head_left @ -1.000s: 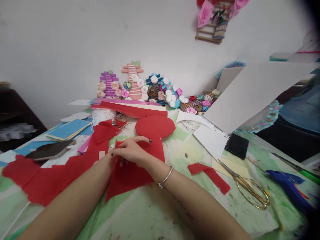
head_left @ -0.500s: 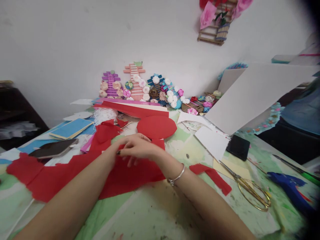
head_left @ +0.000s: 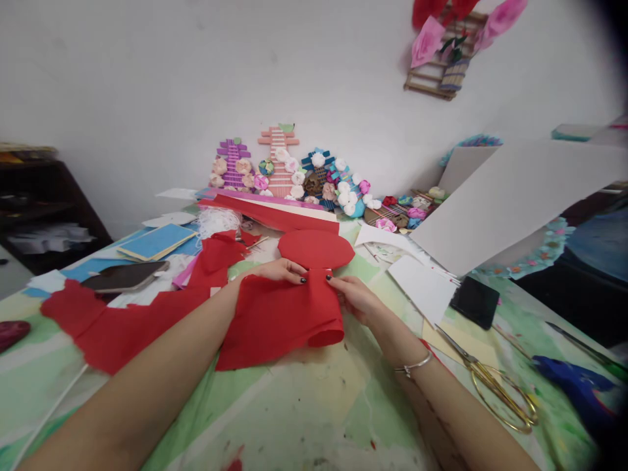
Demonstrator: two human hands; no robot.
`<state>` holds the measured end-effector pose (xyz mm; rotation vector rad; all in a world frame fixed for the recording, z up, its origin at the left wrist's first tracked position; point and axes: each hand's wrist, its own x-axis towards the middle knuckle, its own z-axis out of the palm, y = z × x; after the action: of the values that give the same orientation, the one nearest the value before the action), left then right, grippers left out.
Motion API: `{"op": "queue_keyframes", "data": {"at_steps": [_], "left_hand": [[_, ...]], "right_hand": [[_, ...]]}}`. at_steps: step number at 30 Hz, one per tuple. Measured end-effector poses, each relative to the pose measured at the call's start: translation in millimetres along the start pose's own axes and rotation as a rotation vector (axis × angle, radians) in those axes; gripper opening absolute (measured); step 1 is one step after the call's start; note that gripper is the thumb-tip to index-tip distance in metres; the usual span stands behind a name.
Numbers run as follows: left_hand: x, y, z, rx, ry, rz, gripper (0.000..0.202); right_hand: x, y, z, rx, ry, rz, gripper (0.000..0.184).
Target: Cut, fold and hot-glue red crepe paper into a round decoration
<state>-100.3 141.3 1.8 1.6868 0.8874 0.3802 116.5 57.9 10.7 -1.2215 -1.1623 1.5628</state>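
A red sheet (head_left: 275, 320), looking like crepe paper, is held up slightly between my two hands, its right side bent into a curl. My left hand (head_left: 283, 269) pinches its upper edge from the left. Closed on the right end of the same edge is my right hand (head_left: 357, 297), thumb in front and the other fingers behind. Directly beyond them lies a flat red oval disc (head_left: 316, 248), close to the sheet's top edge; whether they touch I cannot tell. More torn red paper (head_left: 132, 333) spreads under and beside my left forearm.
Gold-handled scissors (head_left: 490, 386), a blue glue gun (head_left: 569, 386) and a black phone (head_left: 475, 302) lie on the right. White card (head_left: 424, 288) is near them. Blue sheets (head_left: 157, 242) and a dark phone-like slab (head_left: 125, 277) lie left. Flower-decorated crafts (head_left: 279, 163) line the wall.
My hands, crossed over the red sheet before, have moved apart and now grip its upper edge. The sheet's right side has lifted and curled. The view has shifted slightly left.
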Motion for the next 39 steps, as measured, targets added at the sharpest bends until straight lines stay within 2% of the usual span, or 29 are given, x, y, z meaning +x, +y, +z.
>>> {"op": "queue_keyframes", "data": {"at_steps": [4, 7, 9, 13, 20, 26, 31, 37, 39], "left_hand": [[-1.7, 2.1, 1.3, 0.000, -0.024, 0.017, 0.043], [-4.0, 7.5, 1.9, 0.055, -0.074, 0.037, 0.043], [-5.7, 12.1, 4.3, 0.100, -0.082, 0.053, 0.036], [-7.1, 21.8, 15.6, 0.133, -0.016, 0.082, 0.021], [-4.4, 35.6, 44.7, 0.102, 0.090, 0.193, 0.020], [4.0, 31.1, 59.3, 0.144, 0.264, 0.262, 0.018], [9.9, 29.2, 63.9, 0.260, 0.533, 0.301, 0.010], [-0.5, 50.7, 73.0, 0.411, 0.874, 0.378, 0.018], [-5.5, 57.8, 75.6, 0.491, 0.982, 0.462, 0.020]], "right_hand": [[0.7, 4.8, 8.6, 0.140, -0.021, 0.041, 0.009], [-3.6, 0.3, 4.6, 0.217, -0.046, 0.053, 0.010], [-7.7, -3.0, 0.4, 0.255, -0.058, 0.061, 0.010], [-14.4, -6.9, -4.8, 0.317, -0.090, 0.053, 0.015], [-17.2, -7.1, -6.1, 0.364, -0.139, 0.020, 0.018], [-16.6, -6.6, -7.4, 0.360, -0.129, 0.029, 0.013], [-15.8, -7.6, -10.6, 0.377, -0.121, -0.034, 0.011], [-19.5, -13.0, -12.6, 0.379, -0.116, -0.193, 0.020], [-22.4, -18.6, -15.2, 0.388, -0.098, -0.264, 0.022]]}}
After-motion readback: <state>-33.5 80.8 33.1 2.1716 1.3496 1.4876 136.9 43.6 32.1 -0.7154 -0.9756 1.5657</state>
